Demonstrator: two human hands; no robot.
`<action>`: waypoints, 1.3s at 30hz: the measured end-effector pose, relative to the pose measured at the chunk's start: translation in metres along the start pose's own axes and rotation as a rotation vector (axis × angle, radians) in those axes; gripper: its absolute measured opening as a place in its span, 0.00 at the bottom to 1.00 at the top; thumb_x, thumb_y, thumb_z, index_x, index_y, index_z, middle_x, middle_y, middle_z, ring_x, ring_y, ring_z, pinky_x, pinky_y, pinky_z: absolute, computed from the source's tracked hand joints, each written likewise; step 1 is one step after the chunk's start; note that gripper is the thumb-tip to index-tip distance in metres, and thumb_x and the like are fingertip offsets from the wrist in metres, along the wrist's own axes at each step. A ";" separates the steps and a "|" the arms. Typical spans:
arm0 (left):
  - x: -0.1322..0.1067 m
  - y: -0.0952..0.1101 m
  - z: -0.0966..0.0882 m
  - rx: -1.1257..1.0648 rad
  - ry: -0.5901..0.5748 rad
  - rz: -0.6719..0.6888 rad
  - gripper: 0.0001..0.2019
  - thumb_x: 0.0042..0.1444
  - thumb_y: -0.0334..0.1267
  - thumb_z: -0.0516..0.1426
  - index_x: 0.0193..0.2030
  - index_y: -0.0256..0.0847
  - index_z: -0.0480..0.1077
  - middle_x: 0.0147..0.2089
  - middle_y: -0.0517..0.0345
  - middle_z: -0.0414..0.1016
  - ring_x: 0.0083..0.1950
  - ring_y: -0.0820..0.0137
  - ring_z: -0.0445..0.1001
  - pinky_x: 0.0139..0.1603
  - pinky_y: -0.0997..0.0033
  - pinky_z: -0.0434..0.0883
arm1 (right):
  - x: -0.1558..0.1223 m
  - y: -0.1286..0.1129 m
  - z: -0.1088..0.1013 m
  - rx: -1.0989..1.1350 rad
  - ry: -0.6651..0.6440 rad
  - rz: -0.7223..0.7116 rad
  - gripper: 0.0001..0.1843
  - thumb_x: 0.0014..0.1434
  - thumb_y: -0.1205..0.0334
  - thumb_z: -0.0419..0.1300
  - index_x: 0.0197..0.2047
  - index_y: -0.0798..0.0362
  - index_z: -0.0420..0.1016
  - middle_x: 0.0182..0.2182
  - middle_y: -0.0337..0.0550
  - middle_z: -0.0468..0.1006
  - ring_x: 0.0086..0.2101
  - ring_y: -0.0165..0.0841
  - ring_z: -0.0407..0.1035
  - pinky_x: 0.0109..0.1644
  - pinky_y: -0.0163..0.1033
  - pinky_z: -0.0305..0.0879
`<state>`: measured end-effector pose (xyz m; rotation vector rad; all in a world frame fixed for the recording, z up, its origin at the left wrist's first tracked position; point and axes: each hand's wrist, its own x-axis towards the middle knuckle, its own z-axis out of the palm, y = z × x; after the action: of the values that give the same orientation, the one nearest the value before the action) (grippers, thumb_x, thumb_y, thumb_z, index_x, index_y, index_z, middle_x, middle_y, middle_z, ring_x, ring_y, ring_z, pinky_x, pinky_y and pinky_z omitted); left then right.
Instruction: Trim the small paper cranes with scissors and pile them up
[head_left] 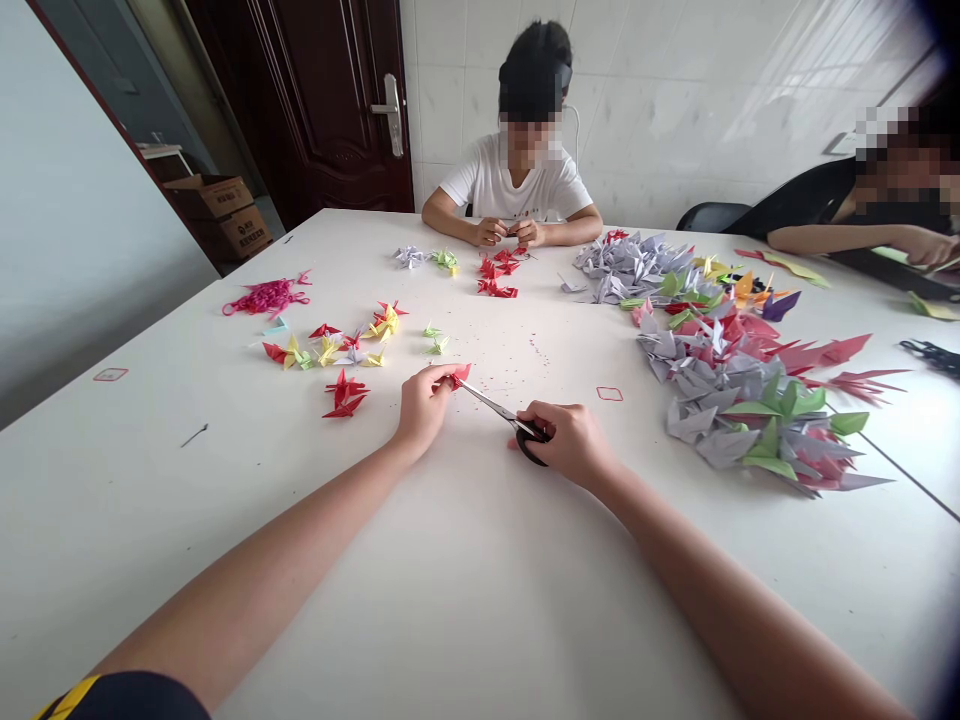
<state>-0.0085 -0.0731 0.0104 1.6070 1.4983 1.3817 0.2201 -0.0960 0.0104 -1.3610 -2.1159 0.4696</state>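
Note:
My left hand [424, 408] pinches a small red paper crane [461, 374] above the middle of the table. In my right hand [568, 438] is a pair of scissors [491, 402] with black handles, fingers wrapped round the loops. The blades point left and their tips meet the red paper at my left fingertips; whether they are parted is too small to tell. Left of my left hand lie red paper cranes [345, 394] and a row of mixed cranes [330, 348] in red, yellow, green and pale grey. Tiny paper scraps [517, 375] are scattered beyond the scissors.
A large heap of paper cranes [720, 390] covers the table's right side. A tangle of pink cord [268, 297] lies back left. Across the white table [465, 600], a person [517, 180] handles something small beside red cranes [499, 272]. Another person's arm [847, 238] rests far right.

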 end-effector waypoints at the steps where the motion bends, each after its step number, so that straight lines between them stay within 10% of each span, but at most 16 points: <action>1: 0.000 0.000 0.000 0.011 -0.003 0.005 0.18 0.56 0.24 0.51 0.46 0.39 0.79 0.47 0.53 0.81 0.44 0.69 0.77 0.46 0.69 0.72 | 0.000 0.000 0.000 0.000 0.001 0.002 0.08 0.47 0.56 0.64 0.31 0.48 0.75 0.20 0.34 0.73 0.21 0.28 0.62 0.26 0.32 0.53; 39: 0.002 -0.003 0.003 -0.188 0.029 -0.085 0.08 0.53 0.34 0.60 0.39 0.37 0.79 0.42 0.50 0.82 0.41 0.66 0.80 0.48 0.65 0.76 | -0.001 -0.005 0.000 -0.021 0.021 0.006 0.06 0.51 0.57 0.61 0.31 0.48 0.74 0.20 0.36 0.73 0.20 0.28 0.59 0.25 0.33 0.51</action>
<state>-0.0072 -0.0699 0.0071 1.3981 1.3913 1.4565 0.2174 -0.0990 0.0129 -1.3786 -2.1063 0.4345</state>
